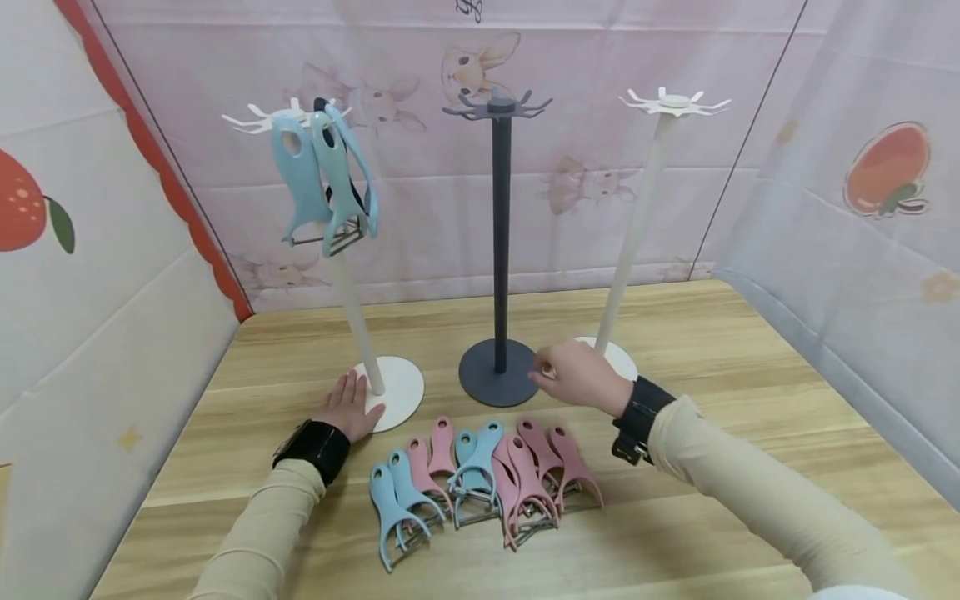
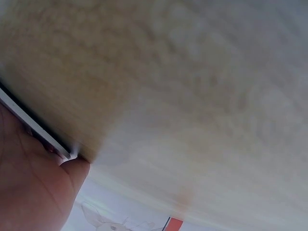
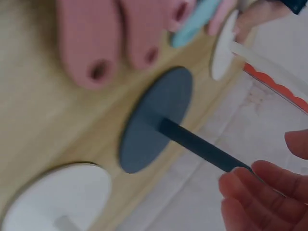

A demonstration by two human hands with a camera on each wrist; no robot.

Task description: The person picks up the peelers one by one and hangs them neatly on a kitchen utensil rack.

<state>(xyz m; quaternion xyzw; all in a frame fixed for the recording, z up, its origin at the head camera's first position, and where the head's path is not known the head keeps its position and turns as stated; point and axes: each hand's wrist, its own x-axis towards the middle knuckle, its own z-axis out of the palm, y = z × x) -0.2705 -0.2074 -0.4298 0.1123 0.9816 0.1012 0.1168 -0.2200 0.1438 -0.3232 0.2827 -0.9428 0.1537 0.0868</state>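
On the round base [image 1: 403, 387] of the left white stand rests my left hand [image 1: 347, 407], fingers spread flat; in the left wrist view part of that hand [image 2: 36, 180] is by the base's edge. Light-blue peelers [image 1: 302, 179] hang from this stand's hooks, with something dark partly hidden behind them. My right hand [image 1: 583, 375] hovers beside the dark grey stand [image 1: 501, 250], its fingers loosely bent. In the right wrist view the thumb stands apart from the fingers [image 3: 264, 187], with nothing held. Below lie several pink peelers [image 1: 528, 475] and blue peelers [image 1: 388, 504], overlapping on the table.
A second white stand [image 1: 633, 242] is at the right, its base partly hidden behind my right hand. The dark stand's hooks [image 1: 501, 107] and the right stand's hooks [image 1: 675, 102] carry nothing. Printed cloth [image 1: 600, 208] encloses the wooden table [image 1: 697, 517] at the back and sides.
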